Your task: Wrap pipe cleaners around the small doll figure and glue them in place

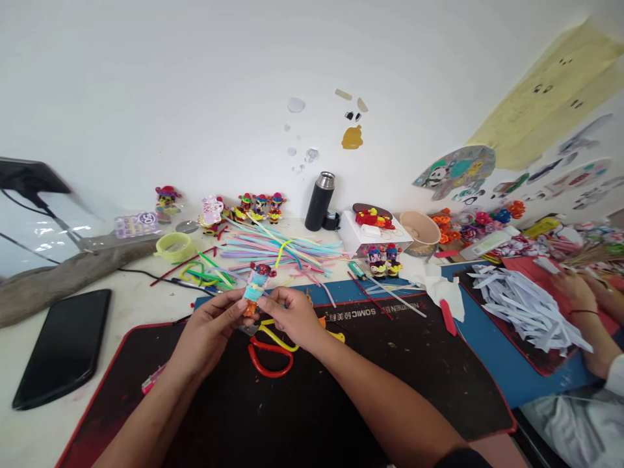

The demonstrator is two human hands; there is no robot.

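A small pipe-cleaner doll [255, 290], with a dark red top, light blue middle and orange base, is held upright above the black desk mat. My left hand [214, 327] grips it from the left, thumb pressed on its front. The fingers of my right hand [292, 316] pinch its right side near the lower half. Just below and behind the hands lie scissors with red handles [271, 361] and a bent yellow pipe cleaner [279, 338]. Part of the doll is covered by my fingers.
Pastel pipe cleaners [287, 250] are heaped behind the mat, near a black thermos [320, 201]. Several finished dolls [260, 207] stand by the wall. A black tablet [63, 348] lies at left. At right, a co-worker's hands [580, 292] are beside a pile of white paper strips [529, 309].
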